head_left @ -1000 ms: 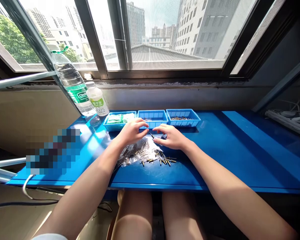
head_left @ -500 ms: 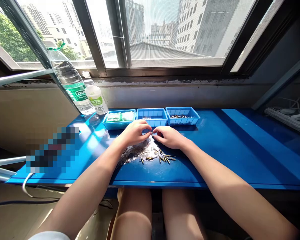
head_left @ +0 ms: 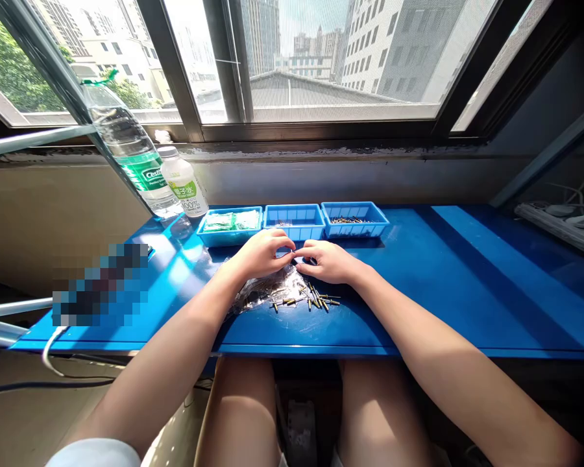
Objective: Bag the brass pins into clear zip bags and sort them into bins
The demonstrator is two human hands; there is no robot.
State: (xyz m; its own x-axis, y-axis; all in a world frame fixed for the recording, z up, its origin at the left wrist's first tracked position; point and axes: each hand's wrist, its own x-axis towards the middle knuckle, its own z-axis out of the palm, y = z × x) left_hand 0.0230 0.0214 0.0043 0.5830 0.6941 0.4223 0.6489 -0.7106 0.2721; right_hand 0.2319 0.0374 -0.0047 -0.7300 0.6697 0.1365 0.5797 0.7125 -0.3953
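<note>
Both hands meet above the blue table [head_left: 448, 285], fingertips almost touching. My left hand [head_left: 265, 253] is closed in a pinch, with a tiny pale thing at its fingertips, too small to name. From the other side, the curled fingers of my right hand [head_left: 333, 261] come up against the same spot; what they hold I cannot make out. Below them lies a crumpled clear plastic bag [head_left: 267, 288], partly under my left hand. Several thin metal pins with thicker brass-coloured ends [head_left: 316, 299] are scattered beside the bag, nearer the table's front edge.
Behind the hands stand three blue bins in a row: one with green-and-white packets [head_left: 231, 221], a middle bin [head_left: 299, 231] with a few small pieces, and a right bin [head_left: 357, 230] of thin metal pieces. Left are a water bottle [head_left: 141, 165], a white bottle [head_left: 187, 188] and a blurred-out dark object [head_left: 102, 285].
My right fingers have shifted slightly left, closer to my left fingertips. The small dark thing that showed between the hands is now hidden. The whole view has tilted a little.
</note>
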